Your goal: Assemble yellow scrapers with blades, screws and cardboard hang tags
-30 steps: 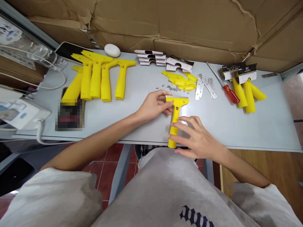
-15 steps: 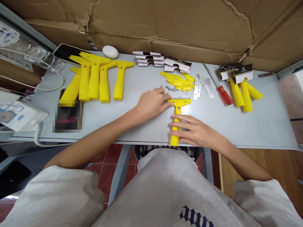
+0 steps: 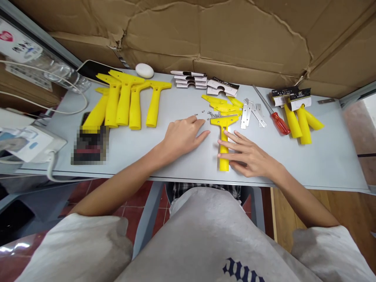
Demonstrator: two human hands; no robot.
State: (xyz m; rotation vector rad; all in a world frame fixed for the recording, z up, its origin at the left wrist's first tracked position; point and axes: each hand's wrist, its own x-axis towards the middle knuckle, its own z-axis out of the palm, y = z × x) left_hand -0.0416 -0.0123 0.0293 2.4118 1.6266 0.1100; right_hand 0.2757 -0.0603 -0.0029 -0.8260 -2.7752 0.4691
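Note:
A yellow scraper (image 3: 224, 150) lies on the table in front of me, its wide head pointing away from me. Over its handle rests my right hand (image 3: 249, 154), fingers spread and lying across it without a closed grip. My left hand (image 3: 183, 135) is left of the scraper head, apart from it, thumb and bent forefinger separated and holding nothing visible. Small screws (image 3: 216, 114) are scattered just beyond the head. Behind them lie flat yellow plates (image 3: 221, 105). Metal blades (image 3: 246, 111) with holes lie to their right.
Several yellow scraper handles (image 3: 125, 103) lie at the left, some over a phone-like dark object (image 3: 89, 150). A red screwdriver (image 3: 279, 123) and carded scrapers (image 3: 304, 125) lie at the right. Folded cards (image 3: 190, 80) and a white oval object (image 3: 144, 70) are at the back, before cardboard (image 3: 223, 35).
My left hand has come off the scraper head and moved left. The scraper has shifted away from me, straighter, its head now close to the yellow plates. My right-hand fingers are more spread.

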